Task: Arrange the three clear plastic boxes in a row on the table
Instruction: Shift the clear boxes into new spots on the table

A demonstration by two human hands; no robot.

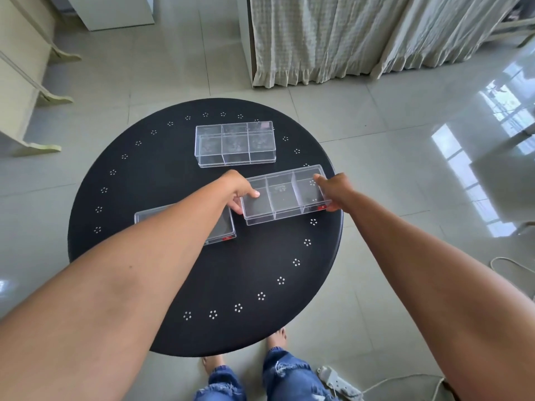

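Note:
Three clear plastic boxes with inner dividers are on a round black table (260, 270). One box (234, 144) rests at the far side. A second box (285, 195) is at the right, tilted slightly, close to the table's right edge. My left hand (238, 189) grips its left end and my right hand (335, 191) grips its right end. Whether it touches the table I cannot tell. The third box (224, 230) lies at the left, mostly hidden under my left forearm.
The table has a ring of small white dot patterns near its rim. A curtain (347, 39) hangs beyond the table. A power strip (338, 380) with cable lies on the tiled floor at the lower right. My feet stand at the table's near edge.

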